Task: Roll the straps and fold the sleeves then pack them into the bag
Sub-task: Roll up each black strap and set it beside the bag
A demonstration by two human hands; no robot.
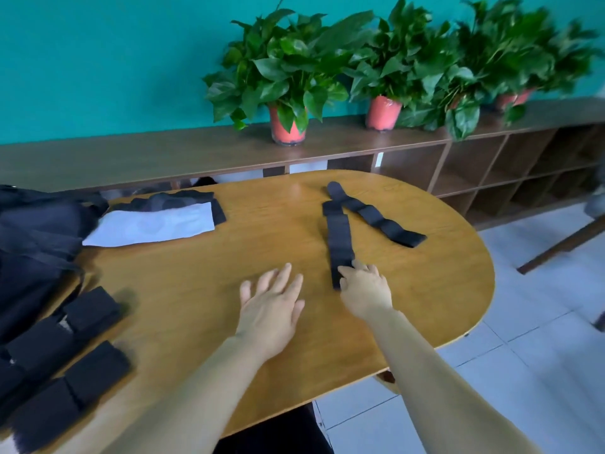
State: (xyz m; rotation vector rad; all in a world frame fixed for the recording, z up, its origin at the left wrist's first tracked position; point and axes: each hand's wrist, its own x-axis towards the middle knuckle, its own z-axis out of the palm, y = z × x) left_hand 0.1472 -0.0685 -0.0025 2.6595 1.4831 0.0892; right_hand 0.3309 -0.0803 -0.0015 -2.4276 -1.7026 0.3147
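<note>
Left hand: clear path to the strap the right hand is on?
Probably yes. The left hand is open just left of the strap, only bare table between them. The right hand holds just the near end, so the rest of its length is exposed.

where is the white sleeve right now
In the head view the white sleeve lies flat on the far left part of the table, its left end beside the black bag and a black sleeve just behind it.
</note>
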